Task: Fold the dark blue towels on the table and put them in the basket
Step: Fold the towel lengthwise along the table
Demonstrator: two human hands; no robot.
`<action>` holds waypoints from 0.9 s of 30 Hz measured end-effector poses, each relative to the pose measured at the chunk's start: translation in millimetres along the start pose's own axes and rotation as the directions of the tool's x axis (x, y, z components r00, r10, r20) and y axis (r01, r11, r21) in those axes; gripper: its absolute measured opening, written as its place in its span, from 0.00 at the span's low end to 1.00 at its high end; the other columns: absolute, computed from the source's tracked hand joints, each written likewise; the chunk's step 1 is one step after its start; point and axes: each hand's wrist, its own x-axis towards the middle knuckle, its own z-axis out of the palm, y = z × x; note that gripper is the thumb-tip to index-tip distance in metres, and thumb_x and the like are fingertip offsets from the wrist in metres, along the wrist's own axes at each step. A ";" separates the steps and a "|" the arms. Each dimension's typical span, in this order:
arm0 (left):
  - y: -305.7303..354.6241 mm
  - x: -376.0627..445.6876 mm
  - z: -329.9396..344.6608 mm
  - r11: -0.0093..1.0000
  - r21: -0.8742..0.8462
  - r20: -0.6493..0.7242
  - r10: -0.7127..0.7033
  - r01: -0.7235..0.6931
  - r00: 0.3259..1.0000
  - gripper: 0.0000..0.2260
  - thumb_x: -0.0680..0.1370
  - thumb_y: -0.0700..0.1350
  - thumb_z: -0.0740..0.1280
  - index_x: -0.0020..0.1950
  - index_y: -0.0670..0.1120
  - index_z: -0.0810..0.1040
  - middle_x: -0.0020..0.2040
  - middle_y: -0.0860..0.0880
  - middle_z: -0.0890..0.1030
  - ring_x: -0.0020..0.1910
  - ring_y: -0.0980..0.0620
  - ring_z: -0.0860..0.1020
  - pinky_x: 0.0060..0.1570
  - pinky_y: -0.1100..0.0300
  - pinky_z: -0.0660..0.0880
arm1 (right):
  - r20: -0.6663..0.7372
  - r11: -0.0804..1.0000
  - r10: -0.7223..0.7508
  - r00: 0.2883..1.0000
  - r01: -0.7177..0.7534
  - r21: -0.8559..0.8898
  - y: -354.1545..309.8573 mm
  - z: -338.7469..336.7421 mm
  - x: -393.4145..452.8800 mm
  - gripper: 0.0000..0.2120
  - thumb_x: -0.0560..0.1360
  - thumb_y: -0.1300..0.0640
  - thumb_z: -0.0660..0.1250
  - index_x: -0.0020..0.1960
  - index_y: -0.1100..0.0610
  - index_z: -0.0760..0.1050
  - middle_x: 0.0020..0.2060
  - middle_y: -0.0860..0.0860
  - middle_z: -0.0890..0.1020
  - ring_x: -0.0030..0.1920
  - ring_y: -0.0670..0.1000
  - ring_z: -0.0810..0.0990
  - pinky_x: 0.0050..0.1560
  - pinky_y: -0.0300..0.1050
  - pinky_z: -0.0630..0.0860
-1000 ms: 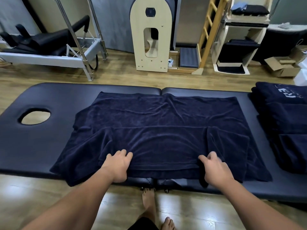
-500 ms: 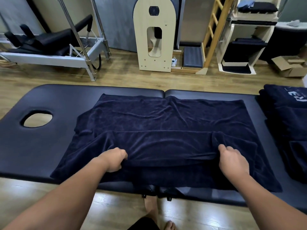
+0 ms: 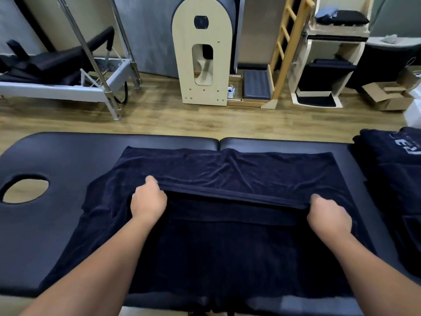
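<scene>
A dark blue towel (image 3: 227, 169) lies spread across the middle of the black padded table (image 3: 57, 156). My left hand (image 3: 148, 199) grips the towel's near edge left of centre, and my right hand (image 3: 328, 215) grips the same edge further right. Between them the edge is lifted and stretched taut over the towel's middle, doubling the near half back toward the far side. The fingertips of both hands are hidden in the cloth. No basket is in view.
More dark blue towels (image 3: 391, 169) are piled at the table's right end, one with white lettering. A face hole (image 3: 25, 188) opens at the left end. Beyond the table stand a pilates reformer (image 3: 68, 74), a wooden arch unit (image 3: 202, 60), shelves (image 3: 330, 65) and a cardboard box (image 3: 387, 96).
Both hands closed on the towel's near edge, lifted it and carried it away from me toward the towel's middle. The near half now folds over.
</scene>
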 end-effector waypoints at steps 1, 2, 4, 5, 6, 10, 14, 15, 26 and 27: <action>6.6 12.1 1.4 1.000 0.001 -0.037 0.024 -0.024 0.999 0.09 0.80 0.39 0.60 0.60 0.43 0.70 0.43 0.46 0.76 0.41 0.44 0.73 0.39 0.51 0.72 | -0.022 1.000 0.016 1.000 -0.016 0.022 -3.9 -3.9 13.7 0.08 0.74 0.67 0.59 0.47 0.55 0.70 0.34 0.52 0.73 0.34 0.56 0.73 0.36 0.47 0.74; 13.4 23.8 2.9 0.999 0.009 -0.044 0.040 -0.040 0.998 0.09 0.81 0.40 0.60 0.61 0.43 0.69 0.44 0.45 0.76 0.42 0.43 0.72 0.40 0.51 0.72 | -0.038 0.999 0.036 0.999 -0.035 0.037 -8.7 -9.4 26.7 0.08 0.75 0.67 0.58 0.48 0.55 0.70 0.33 0.52 0.73 0.34 0.57 0.73 0.37 0.47 0.75; 23.5 52.8 11.0 0.998 0.034 -0.010 0.056 -0.056 0.998 0.11 0.81 0.41 0.60 0.63 0.43 0.69 0.50 0.43 0.78 0.44 0.43 0.72 0.41 0.50 0.71 | -0.066 0.998 0.054 0.996 -0.051 0.046 -21.5 -21.9 57.0 0.09 0.75 0.66 0.58 0.51 0.55 0.71 0.35 0.54 0.74 0.36 0.58 0.73 0.38 0.48 0.74; 26.9 69.0 15.6 0.999 0.027 0.007 0.046 -0.046 0.999 0.12 0.81 0.42 0.61 0.64 0.42 0.68 0.53 0.42 0.78 0.46 0.43 0.72 0.43 0.50 0.71 | -0.084 0.998 0.049 0.995 -0.045 0.050 -29.4 -27.7 74.7 0.10 0.75 0.66 0.58 0.52 0.56 0.71 0.38 0.56 0.76 0.37 0.59 0.75 0.38 0.48 0.73; 30.4 86.1 20.2 0.999 0.007 0.024 0.032 -0.032 0.999 0.13 0.82 0.43 0.61 0.65 0.41 0.68 0.56 0.41 0.78 0.47 0.43 0.72 0.44 0.49 0.71 | -0.103 0.998 0.039 0.994 -0.034 0.050 -38.7 -32.6 94.3 0.10 0.75 0.66 0.58 0.53 0.57 0.72 0.41 0.58 0.78 0.40 0.61 0.76 0.39 0.49 0.74; 38.4 137.2 42.7 0.991 -0.131 0.138 0.032 -0.014 0.990 0.35 0.81 0.52 0.66 0.81 0.44 0.51 0.79 0.38 0.59 0.75 0.39 0.63 0.66 0.39 0.69 | -0.134 0.995 0.041 0.990 -0.029 0.093 -73.5 -39.2 153.6 0.07 0.74 0.67 0.59 0.51 0.61 0.71 0.51 0.64 0.80 0.47 0.67 0.80 0.43 0.52 0.74; 55.0 139.9 74.8 0.975 0.057 0.266 0.194 -0.217 0.944 0.48 0.78 0.56 0.70 0.81 0.56 0.35 0.81 0.45 0.33 0.81 0.45 0.39 0.75 0.32 0.48 | -0.022 0.974 0.013 1.000 -0.008 0.225 -99.2 -8.5 158.0 0.29 0.76 0.57 0.70 0.74 0.56 0.63 0.75 0.63 0.59 0.60 0.69 0.76 0.57 0.58 0.75; 62.2 130.1 84.9 0.949 0.129 0.266 0.246 -0.287 0.932 0.47 0.78 0.56 0.70 0.82 0.54 0.37 0.81 0.43 0.31 0.81 0.43 0.37 0.76 0.32 0.47 | -0.042 0.964 -0.080 0.996 0.088 0.251 -102.8 5.2 147.9 0.30 0.76 0.55 0.71 0.74 0.56 0.64 0.76 0.61 0.59 0.63 0.67 0.75 0.60 0.57 0.75; 177.4 16.5 165.5 0.642 0.356 0.694 0.305 -0.679 0.652 0.55 0.67 0.78 0.64 0.75 0.66 0.25 0.74 0.31 0.24 0.72 0.20 0.30 0.64 0.18 0.43 | 0.065 0.947 -0.238 0.969 0.217 0.237 -47.9 69.1 68.7 0.25 0.84 0.42 0.54 0.79 0.45 0.59 0.81 0.44 0.54 0.81 0.48 0.45 0.78 0.60 0.48; 189.5 14.6 167.0 0.641 0.398 0.686 0.268 -0.656 0.677 0.55 0.66 0.79 0.63 0.75 0.64 0.26 0.74 0.29 0.26 0.72 0.20 0.32 0.64 0.18 0.44 | 0.051 0.939 -0.200 0.978 0.177 0.295 -36.7 65.5 75.3 0.24 0.84 0.43 0.55 0.78 0.47 0.62 0.80 0.45 0.57 0.81 0.48 0.48 0.77 0.59 0.52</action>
